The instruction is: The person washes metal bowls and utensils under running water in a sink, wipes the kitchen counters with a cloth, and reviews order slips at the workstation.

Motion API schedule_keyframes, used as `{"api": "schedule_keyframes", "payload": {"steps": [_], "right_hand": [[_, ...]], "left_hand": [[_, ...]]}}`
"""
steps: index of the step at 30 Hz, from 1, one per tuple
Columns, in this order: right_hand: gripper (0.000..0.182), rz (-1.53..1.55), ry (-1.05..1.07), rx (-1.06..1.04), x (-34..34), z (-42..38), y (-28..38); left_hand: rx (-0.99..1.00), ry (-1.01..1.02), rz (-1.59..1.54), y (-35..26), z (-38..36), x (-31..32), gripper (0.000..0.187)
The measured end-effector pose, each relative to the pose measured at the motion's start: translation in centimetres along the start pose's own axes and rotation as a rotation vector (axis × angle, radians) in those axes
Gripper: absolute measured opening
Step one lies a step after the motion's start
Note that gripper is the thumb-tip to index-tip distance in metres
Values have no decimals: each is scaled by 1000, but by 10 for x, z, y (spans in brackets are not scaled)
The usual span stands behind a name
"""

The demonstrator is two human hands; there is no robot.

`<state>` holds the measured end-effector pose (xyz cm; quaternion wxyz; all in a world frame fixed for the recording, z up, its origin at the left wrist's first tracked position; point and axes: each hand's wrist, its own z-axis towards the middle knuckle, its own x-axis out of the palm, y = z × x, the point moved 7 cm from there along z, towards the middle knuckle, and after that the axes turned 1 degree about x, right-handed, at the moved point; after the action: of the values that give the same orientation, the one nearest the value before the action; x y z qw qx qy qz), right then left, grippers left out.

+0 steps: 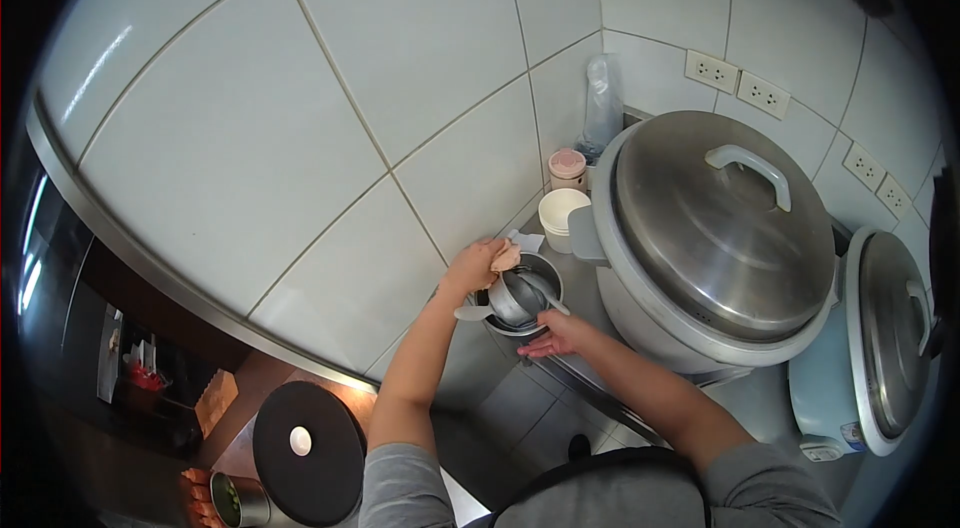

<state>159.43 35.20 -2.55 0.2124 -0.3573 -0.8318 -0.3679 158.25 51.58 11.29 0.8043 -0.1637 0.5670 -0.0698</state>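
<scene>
A round metal pot stands on the counter by the tiled wall, with a smaller metal bowl or ladle inside it. My left hand is closed on a pinkish-beige cloth at the pot's upper left rim. At the lower right of the pot, my right hand has its thumb by a pale handle and its other fingers stretched out below. Whether the thumb grips that handle is unclear. Another pale handle sticks out on the left.
A large lidded rice cooker stands right of the pot, a second cooker beyond it. White paper cups and a pink-lidded container are behind the pot. A round black lid lies at the lower left.
</scene>
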Motion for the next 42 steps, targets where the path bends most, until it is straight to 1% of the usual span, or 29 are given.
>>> {"api": "schedule_keyframes", "payload": {"steps": [2,3,5,8,12,14,15,17,18,20,21,22,24,25,28,29,32,35,38,39,42], "right_hand": [[49,-18,-77,-16,0,-2,0],[48,-27,-116,-23,1,-4,0],[49,-37,-128,-20,6,-11,0],[50,-38,-137,-30,10,-17,0],[47,-49,-178,-62,13,-21,1],[43,-58,-106,-86,13,-17,0],[42,-61,-71,-99,12,-16,-2],[41,-54,-93,-135,12,-29,-7],[41,-52,-107,-152,10,-35,-11],[43,-14,-82,-102,-2,-37,-32],[43,-14,-73,-96,-8,-42,-41],[43,-15,-64,-89,-11,-49,-48],[44,-24,-105,-47,-14,-69,-59],[44,-28,-127,-26,-14,-80,-64],[45,-31,-194,-14,-18,-103,-73],[45,-61,-137,-55,-18,-105,-73],[44,34,-183,-42,-15,-118,-68],[42,36,-135,-54,-14,-115,-59],[42,52,-152,-95,-5,-106,-39],[43,44,-159,-147,3,-105,-28],[43,65,-66,-218,23,-85,2]], "left_hand": [[-73,231,172,-5,2,6,44],[-73,220,188,-7,4,7,41],[-70,198,219,-10,8,10,35],[3,105,211,-8,4,11,35],[-6,-2,126,-6,-4,5,20],[-23,-92,31,-3,-6,2,20],[-171,-176,-87,9,-8,0,19],[-459,-341,-325,34,-16,1,17],[-410,-337,-329,34,-14,4,17],[-316,-329,-340,29,-13,8,17],[-313,-193,-457,26,-10,17,22],[-197,-188,-361,25,-7,23,26],[30,-171,-165,35,-9,58,37],[-85,76,-119,49,-11,91,52],[-148,242,113,25,-24,112,53],[-129,239,57,19,-26,112,53],[-31,377,77,3,-39,98,61],[43,362,166,-12,-50,75,59],[-84,161,-69,-5,-56,49,59],[-110,39,-105,-1,-62,40,53],[-88,-196,-206,15,-94,29,50]]}}
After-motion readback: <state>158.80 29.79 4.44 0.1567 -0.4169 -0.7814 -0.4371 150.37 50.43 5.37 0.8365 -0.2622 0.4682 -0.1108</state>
